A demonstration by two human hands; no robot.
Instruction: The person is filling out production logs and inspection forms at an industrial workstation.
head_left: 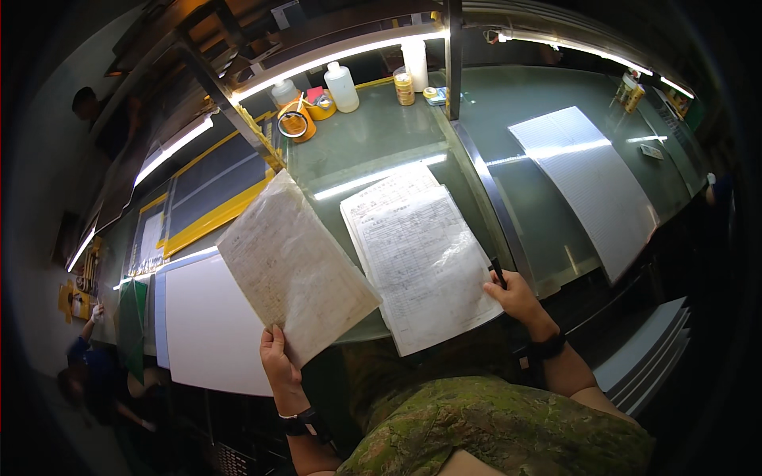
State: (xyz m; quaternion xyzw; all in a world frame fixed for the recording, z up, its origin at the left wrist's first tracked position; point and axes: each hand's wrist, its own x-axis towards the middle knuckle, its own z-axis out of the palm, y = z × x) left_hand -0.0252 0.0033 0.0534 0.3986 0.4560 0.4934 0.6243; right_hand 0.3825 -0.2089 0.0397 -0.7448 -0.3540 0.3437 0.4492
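Observation:
My left hand (276,361) pinches the lower edge of a worn paper form (298,270), which is tilted up off the bench and looks creased and shiny. In front of me lies a stack of printed forms (425,266), crinkled and glossy under the lamp. My right hand (512,295) is closed around a black pen (498,274) at the stack's right edge, its thumb against the paper. A wristband shows on each of my wrists.
Bottles (341,87), orange tape rolls (298,123) and a yellow can (404,86) stand at the back of the glass-topped bench (381,151). White panels (210,317) lie left, a ribbed translucent sheet (587,174) right. A metal post (453,59) rises behind. Another person (95,361) is at far left.

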